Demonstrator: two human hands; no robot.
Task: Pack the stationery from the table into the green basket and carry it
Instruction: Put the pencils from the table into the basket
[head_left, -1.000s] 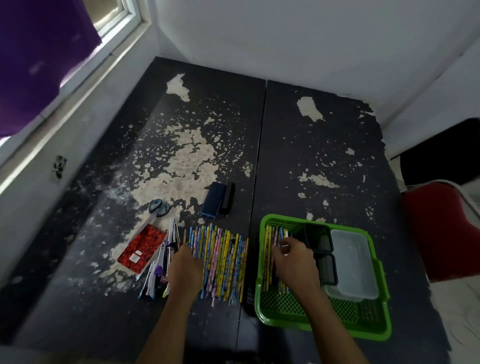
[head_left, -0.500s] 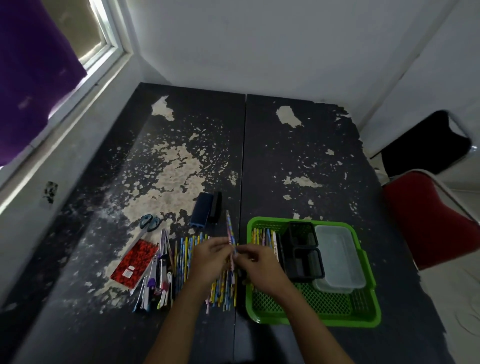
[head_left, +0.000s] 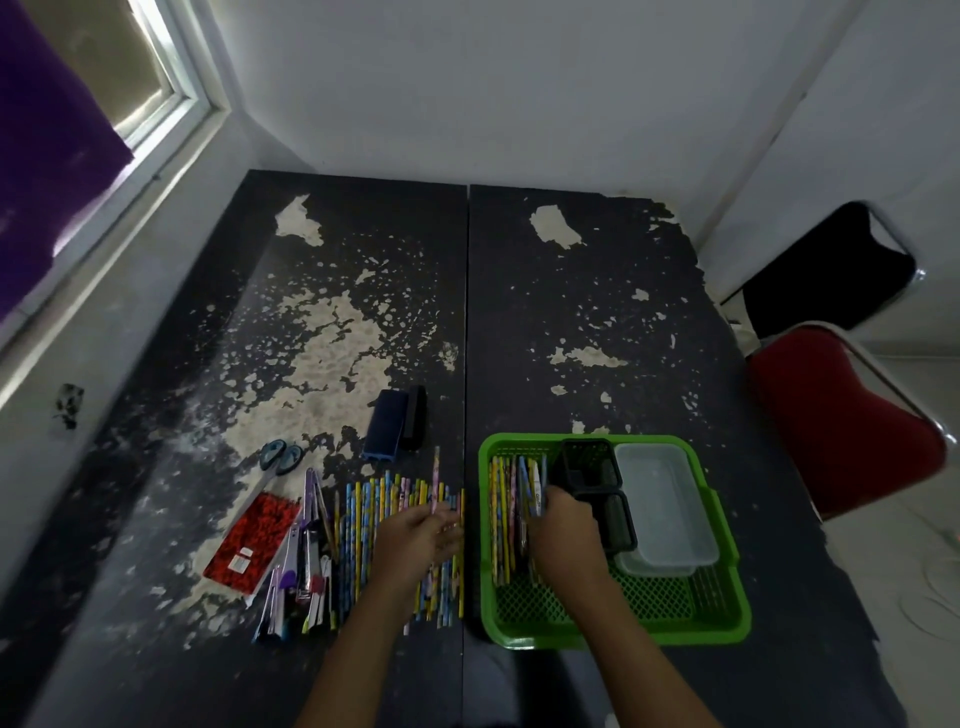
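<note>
Surface (head_left: 597, 312): dark, peeling, rough; thin things won't slide far on it.
Green basket (head_left: 727, 618) at near right: stiff plastic mesh, probably light even loaded; take it by both side rims to carry. It holds a clear plastic box (head_left: 667, 506), two black trays (head_left: 592, 462) and a row of pencils along its left wall.
Red notebook (head_left: 254, 538): flat; lift by an edge.
Scissors (head_left: 280, 457): take by the handles.
Pencils (head_left: 363, 540) in a row left of the basket: light, stiff, roll easily; pinch mid-shaft, several at once.
Left hand (head_left: 415, 538): grip pinching one pencil over the row.
Right hand (head_left: 563, 535): grip curled on pencils inside the basket.
</note>
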